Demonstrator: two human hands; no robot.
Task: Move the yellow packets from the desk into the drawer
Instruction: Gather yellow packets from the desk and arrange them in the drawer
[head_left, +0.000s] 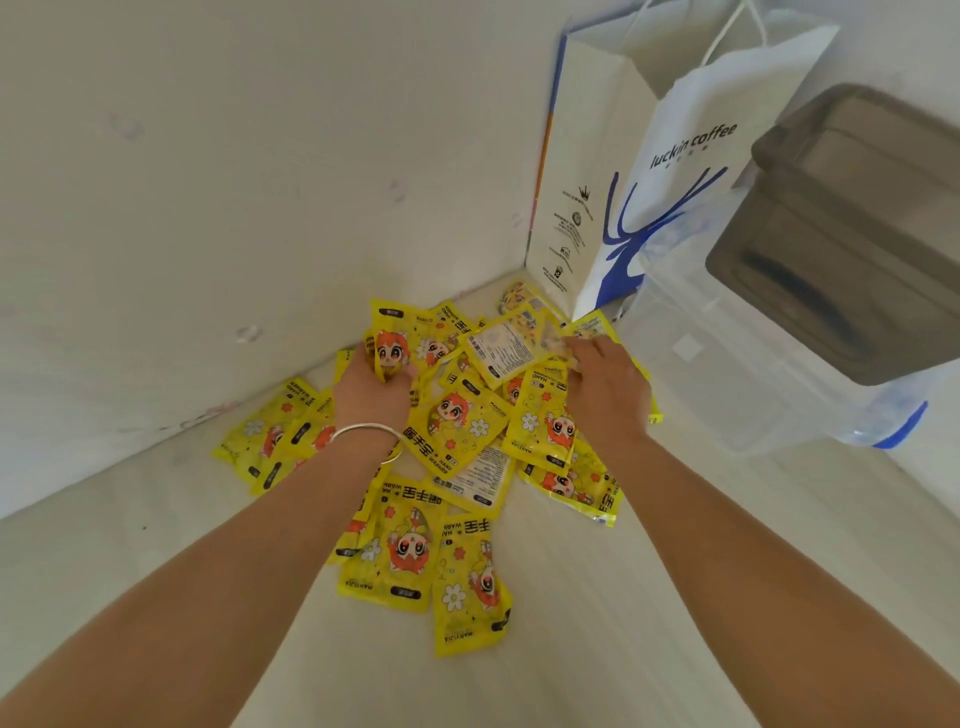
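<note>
Both bare forearms fill the lower frame, reaching into the corner. At their ends, the left hand (371, 387), a silver bangle (370, 439) on its wrist, is curled around a few upright glossy yellow hand-warmer packets (457, 426), thumb pressed across a cartoon face. The right hand (605, 384) lies palm down with fingers bent over a packet turned white side up; whether it has pinched anything, I cannot tell.

Outward, the remaining packets sprawl overlapped on the pale counter (571, 623), against the white wall (208, 182). Behind stand a white paper coffee bag with a blue deer print (649, 171) and a clear plastic bin with a grey lid (753, 332).

Slick foil sliding on foil could, I judge, let packets slip from a full fist, and a hurried scoop might push some under the bag.

No drawer is visible. Several packets are buried beneath the arms, and small print is unreadable.
</note>
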